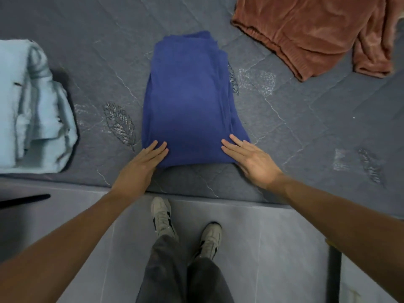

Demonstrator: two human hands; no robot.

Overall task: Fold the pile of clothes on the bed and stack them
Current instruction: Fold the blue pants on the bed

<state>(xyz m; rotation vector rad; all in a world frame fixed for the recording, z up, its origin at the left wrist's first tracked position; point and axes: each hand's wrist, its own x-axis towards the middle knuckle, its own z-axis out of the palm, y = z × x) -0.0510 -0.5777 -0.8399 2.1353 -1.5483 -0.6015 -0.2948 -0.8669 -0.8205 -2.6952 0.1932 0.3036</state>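
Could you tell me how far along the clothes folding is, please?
Done: a pale blue folded garment lies at the bed's left. In hand: the folded dark blue knit garment, with the left hand and right hand pressing flat on its near corners. Left: the rust-brown fuzzy garment lies unfolded, and nothing is stacked.

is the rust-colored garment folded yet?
No: the rust-colored garment lies spread and rumpled at the far right of the bed, while both hands rest flat on the folded blue garment.
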